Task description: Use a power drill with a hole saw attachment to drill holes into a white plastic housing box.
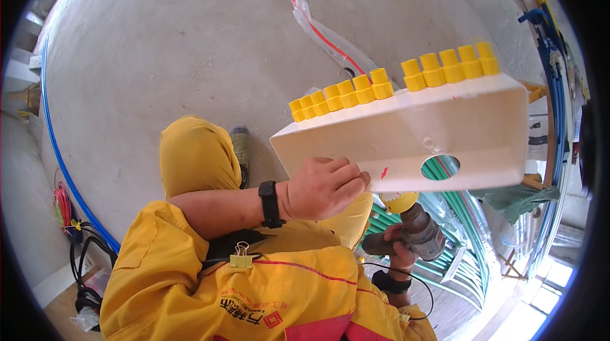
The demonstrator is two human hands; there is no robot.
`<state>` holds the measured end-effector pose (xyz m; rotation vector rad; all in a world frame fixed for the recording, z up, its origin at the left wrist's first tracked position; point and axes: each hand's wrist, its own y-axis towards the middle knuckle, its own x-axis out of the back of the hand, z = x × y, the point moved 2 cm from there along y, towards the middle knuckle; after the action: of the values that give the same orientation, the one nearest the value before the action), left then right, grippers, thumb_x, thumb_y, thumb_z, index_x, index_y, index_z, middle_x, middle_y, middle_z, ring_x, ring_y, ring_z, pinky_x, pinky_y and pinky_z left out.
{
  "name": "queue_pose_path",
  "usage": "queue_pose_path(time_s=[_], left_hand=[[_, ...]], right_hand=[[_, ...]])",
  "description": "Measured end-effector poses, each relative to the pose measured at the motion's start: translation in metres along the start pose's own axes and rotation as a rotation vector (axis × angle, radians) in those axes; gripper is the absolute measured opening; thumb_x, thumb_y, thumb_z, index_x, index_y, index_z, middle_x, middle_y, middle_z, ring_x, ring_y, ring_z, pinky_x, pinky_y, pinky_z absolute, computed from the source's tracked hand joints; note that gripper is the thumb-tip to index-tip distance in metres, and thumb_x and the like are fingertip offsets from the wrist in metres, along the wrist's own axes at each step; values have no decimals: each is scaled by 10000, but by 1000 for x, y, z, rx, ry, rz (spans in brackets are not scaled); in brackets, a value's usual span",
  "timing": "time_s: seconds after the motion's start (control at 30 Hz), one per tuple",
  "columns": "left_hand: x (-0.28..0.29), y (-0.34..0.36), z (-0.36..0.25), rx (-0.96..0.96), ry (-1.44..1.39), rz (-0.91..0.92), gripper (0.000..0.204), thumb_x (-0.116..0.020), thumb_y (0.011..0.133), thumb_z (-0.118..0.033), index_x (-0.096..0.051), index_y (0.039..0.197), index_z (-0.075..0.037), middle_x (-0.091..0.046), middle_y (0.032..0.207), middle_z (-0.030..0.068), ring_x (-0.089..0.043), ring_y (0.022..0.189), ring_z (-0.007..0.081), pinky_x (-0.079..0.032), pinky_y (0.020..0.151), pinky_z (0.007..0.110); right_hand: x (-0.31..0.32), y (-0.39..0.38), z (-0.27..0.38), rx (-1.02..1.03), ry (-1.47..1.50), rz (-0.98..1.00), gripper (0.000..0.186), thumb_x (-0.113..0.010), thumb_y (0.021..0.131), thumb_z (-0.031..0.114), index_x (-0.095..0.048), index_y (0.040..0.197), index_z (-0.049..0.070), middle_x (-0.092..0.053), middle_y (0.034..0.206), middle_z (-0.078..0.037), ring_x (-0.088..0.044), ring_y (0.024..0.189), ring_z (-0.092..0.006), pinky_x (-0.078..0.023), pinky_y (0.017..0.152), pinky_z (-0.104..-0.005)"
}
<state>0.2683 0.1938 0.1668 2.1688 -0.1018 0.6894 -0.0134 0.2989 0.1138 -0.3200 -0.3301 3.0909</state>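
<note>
A long white plastic box (362, 144) is tilted in front of me. Two groups of yellow pipe connectors (445, 71) stand along its far side. One large round hole (440, 167) is cut through its wall, and a small red mark (384, 172) shows nearer my left hand. My left hand (327, 188) is closed over the box's near edge, thumb side hidden. Below that edge, my right hand (401, 253) grips a power drill (424, 236). A yellow hole saw (400, 202) is fitted on the drill, close under the box's edge; whether it touches is unclear.
Green pipes (467, 226) lie in a bundle beyond the drill at right. A clear plastic sleeve with a red strip (330, 42) is on the concrete floor behind the box. Blue pipe (67, 169) curves along the left, beside black cables (86, 255). More blue pipes (553, 55) line the right.
</note>
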Motion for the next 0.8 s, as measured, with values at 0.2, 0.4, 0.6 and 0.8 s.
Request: queue_pose_path(time_s=[0.2, 0.4, 0.6, 0.8], left_hand=[[7, 3, 0, -15, 13, -80, 222, -689, 656, 3, -615, 863, -20, -552, 775, 40, -568, 634, 172, -452, 531, 295], [4, 8, 19, 43, 20, -92, 268, -688, 652, 4, -624, 911, -18, -578, 823, 50, -579, 657, 201, -455, 556, 295], [3, 6, 19, 19, 39, -144, 263, -692, 651, 9, -626, 903, -28, -581, 821, 49, -575, 653, 198, -452, 566, 296], [5, 2, 21, 76, 6, -141, 250, -685, 677, 9, -622, 916, -29, -574, 816, 54, -577, 666, 208, -455, 577, 300]], right_hand=[[-16, 13, -8, -2, 67, -20, 495, -764, 629, 305, -608, 1003, 21, -609, 896, -77, -578, 754, -226, -469, 677, -348], [-40, 38, 0, -40, 163, 65, 476, -753, 640, 231, -614, 1023, -14, -615, 916, -79, -582, 746, -228, -473, 693, -353], [-42, 43, -14, 18, 232, 91, 539, -714, 649, 167, -521, 1124, 1, -613, 1016, -109, -590, 774, -239, -480, 777, -408], [-56, 43, -11, 19, 232, 61, 548, -701, 657, 158, -504, 1142, -2, -613, 1029, -118, -589, 773, -248, -482, 766, -401]])
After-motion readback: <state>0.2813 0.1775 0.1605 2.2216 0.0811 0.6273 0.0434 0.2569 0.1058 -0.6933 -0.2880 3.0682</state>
